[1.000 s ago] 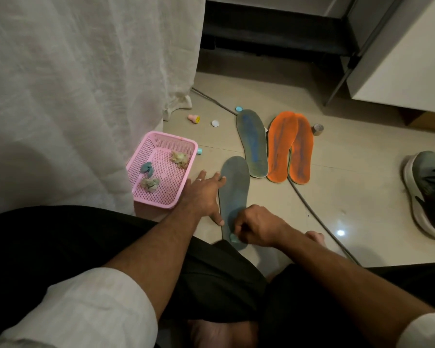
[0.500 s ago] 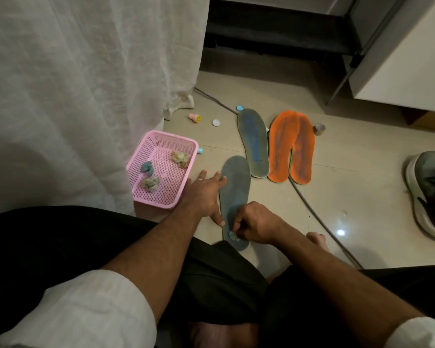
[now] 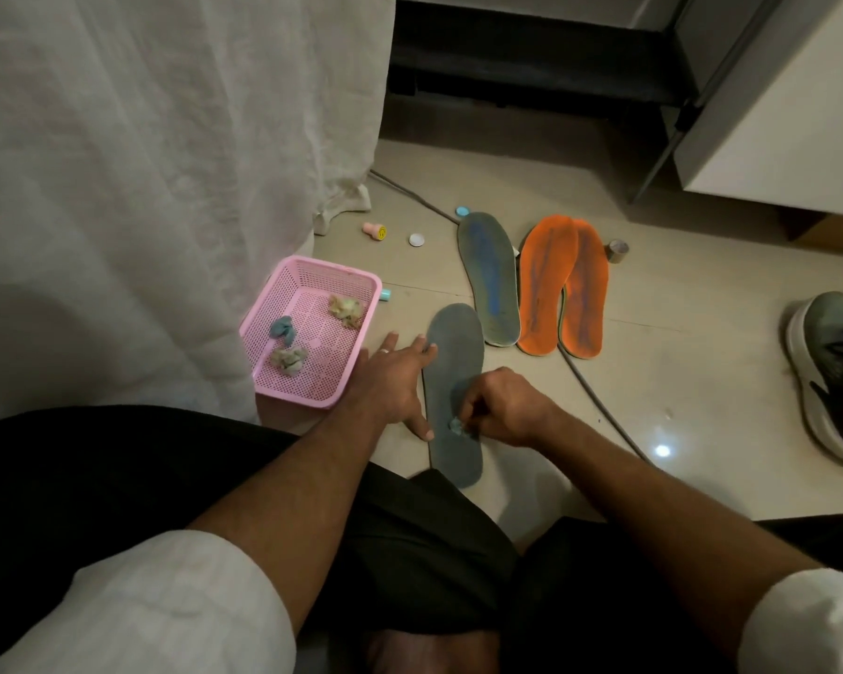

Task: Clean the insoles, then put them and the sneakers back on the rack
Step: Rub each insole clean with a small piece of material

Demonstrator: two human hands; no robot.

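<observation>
A grey insole [image 3: 453,352] lies lengthwise on the tiled floor in front of my knees. My left hand [image 3: 393,377] presses flat on the floor and the insole's left edge, fingers spread. My right hand [image 3: 500,406] pinches a small crumpled wipe [image 3: 456,424] against the insole's heel half. Beyond it lie a second grey insole with a blue streak [image 3: 488,277] and two orange insoles [image 3: 563,284] side by side. A dark sneaker [image 3: 835,372] with a white sole sits at the right edge.
A pink mesh basket [image 3: 307,279] at the left holds three used wads. A white curtain [image 3: 166,163] hangs behind it. A cable [image 3: 599,406] crosses the floor under the insoles. Small caps [image 3: 416,239], a pink stamp [image 3: 374,231] and a tape roll [image 3: 617,250] lie about.
My right hand has slid the wipe slightly up the grey insole from its heel. My left hand has stayed in place.
</observation>
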